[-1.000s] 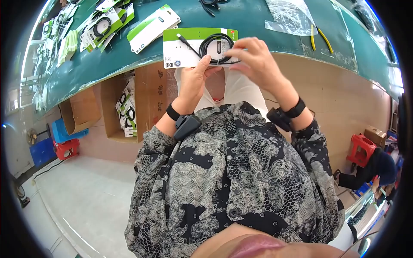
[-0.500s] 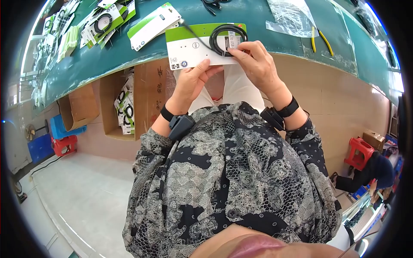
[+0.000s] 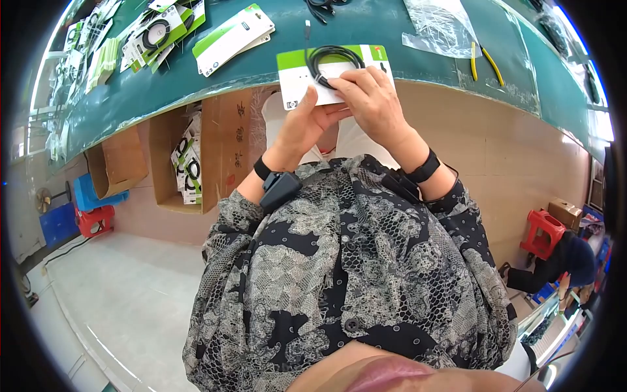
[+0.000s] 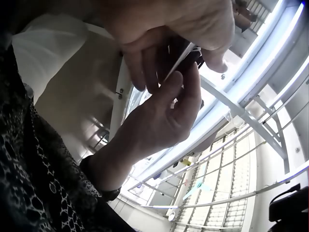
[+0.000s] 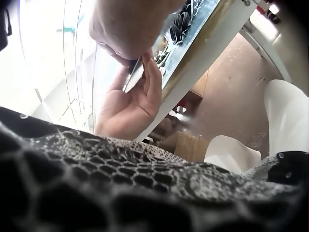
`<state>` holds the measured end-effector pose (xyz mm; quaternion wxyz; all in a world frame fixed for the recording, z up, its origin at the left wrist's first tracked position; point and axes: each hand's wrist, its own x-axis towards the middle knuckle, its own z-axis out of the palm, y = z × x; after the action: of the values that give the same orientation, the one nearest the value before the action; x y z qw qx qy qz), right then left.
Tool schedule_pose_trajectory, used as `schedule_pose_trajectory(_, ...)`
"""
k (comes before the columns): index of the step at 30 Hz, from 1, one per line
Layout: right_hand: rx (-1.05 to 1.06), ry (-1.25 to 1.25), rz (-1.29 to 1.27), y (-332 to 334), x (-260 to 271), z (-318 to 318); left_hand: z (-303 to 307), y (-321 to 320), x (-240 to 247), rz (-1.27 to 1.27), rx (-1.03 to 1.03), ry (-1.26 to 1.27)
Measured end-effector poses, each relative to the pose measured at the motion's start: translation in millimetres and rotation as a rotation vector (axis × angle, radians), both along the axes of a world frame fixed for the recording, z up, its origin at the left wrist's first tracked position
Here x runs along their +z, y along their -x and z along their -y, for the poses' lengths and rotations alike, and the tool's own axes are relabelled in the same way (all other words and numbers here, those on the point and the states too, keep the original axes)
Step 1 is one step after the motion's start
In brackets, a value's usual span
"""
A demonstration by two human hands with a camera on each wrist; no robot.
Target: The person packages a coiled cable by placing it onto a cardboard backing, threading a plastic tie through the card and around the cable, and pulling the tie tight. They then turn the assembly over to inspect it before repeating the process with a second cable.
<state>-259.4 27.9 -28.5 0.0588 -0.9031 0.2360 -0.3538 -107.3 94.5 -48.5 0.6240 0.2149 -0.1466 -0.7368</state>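
Observation:
In the head view, my left hand [image 3: 302,129] grips a white and green packaging card [image 3: 295,85] by its lower edge, thumb in front and fingers behind. A coiled black cable [image 3: 336,50] lies against the card's face, its plug [image 3: 307,27] sticking up past the top edge. My right hand [image 3: 372,101] pinches the lower part of the coil at the card's front. Its fingers hide the coil's lower right and part of the card. In the left wrist view, the right hand [image 4: 161,113] has thumb and finger close together at the card's edge.
Spare packaging cards [image 3: 235,39] lie on the green table [image 3: 372,29], with carded cables [image 3: 157,39] piled at left. Yellow-handled pliers [image 3: 490,64] and a plastic bag of thin ties [image 3: 441,26] are at right. Below the table stands a cardboard box [image 3: 166,189] of packed cables.
The card has shifted right and tilted slightly. The cable's plug now points upward instead of left. My right hand, earlier off the card, has come onto the coil and moved to its lower part.

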Motion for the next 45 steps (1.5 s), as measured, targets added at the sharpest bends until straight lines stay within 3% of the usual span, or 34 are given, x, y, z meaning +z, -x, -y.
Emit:
schedule_pose_trajectory(1, 0.034, -0.023, -0.039, 3, 0, -1, 0, -1, -3, -0.001, 0.001, -0.003)
schedule_pose_trajectory(4, 0.143, -0.088, -0.014, 10, -9, 5, -1, -5, -20, 0.339, 0.081, -0.042)
schedule_pose_trajectory(14, 0.193, -0.185, 0.016, 29, -13, 21, -5, 1, -12, 0.306, 0.113, 0.003)
schedule_pose_trajectory(17, 0.195, 0.003, -0.059, 24, -6, 17, -9, 2, -26, 0.316, 0.185, 0.001)
schedule_pose_trajectory(21, 0.198, -0.073, -0.015, 19, -9, 14, -9, 4, -29, 0.347, 0.220, 0.050)
schedule_pose_trajectory(24, 0.189, -0.073, -0.016, 18, -12, 16, -7, 9, -19, 0.606, 0.248, -0.010)
schedule_pose_trajectory(28, 0.199, -0.080, 0.018, 14, -13, 17, -2, 10, -9, 0.756, 0.255, -0.061)
schedule_pose_trajectory(36, 0.160, -0.107, 0.196, 15, 5, 38, 17, 11, 8, 0.708, 0.352, -0.012)
schedule_pose_trajectory(38, -0.080, -0.085, 0.346, 29, -11, 66, 24, 6, 2, 0.674, 0.377, 0.013)
schedule_pose_trajectory(40, -0.440, -0.351, 0.390, 61, -20, 104, 29, 5, 0, 0.652, 0.386, 0.029)
schedule_pose_trajectory(42, -0.641, -0.075, 0.248, 97, -32, 149, 30, 5, -1, 0.631, 0.382, 0.017)
schedule_pose_trajectory(43, -0.641, -0.073, 0.247, 109, -39, 163, 31, 5, -1, 0.622, 0.384, 0.012)
schedule_pose_trajectory(45, -0.839, -0.058, 0.031, 117, -39, 180, 34, 6, 0, 0.611, 0.386, 0.000)
